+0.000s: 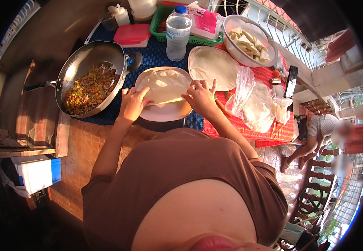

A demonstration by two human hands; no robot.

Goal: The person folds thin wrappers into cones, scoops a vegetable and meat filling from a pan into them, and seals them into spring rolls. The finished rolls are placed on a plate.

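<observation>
A round, thin dough wrapper [164,85] lies on a pale plate [166,115] at the table's front edge, with its near edge folded up. My left hand [133,102] pinches the wrapper's left edge between thumb and fingers. At the right edge, the fingers of my right hand [201,97] are curled onto the same wrapper. A wide pan [74,62] stands to the left, holding a chopped, yellow and brown filling [88,90] with a spoon in it. More round wrappers [215,69] lie flat behind my right hand.
A bowl [254,62] holds folded triangular pieces [248,44]. Behind the plate stand a water bottle [178,37], a green basket [204,40] and a red-lidded box [132,35]. Clear plastic [243,90] and an upright phone [290,82] are at right. Another person [317,134] bends over beyond.
</observation>
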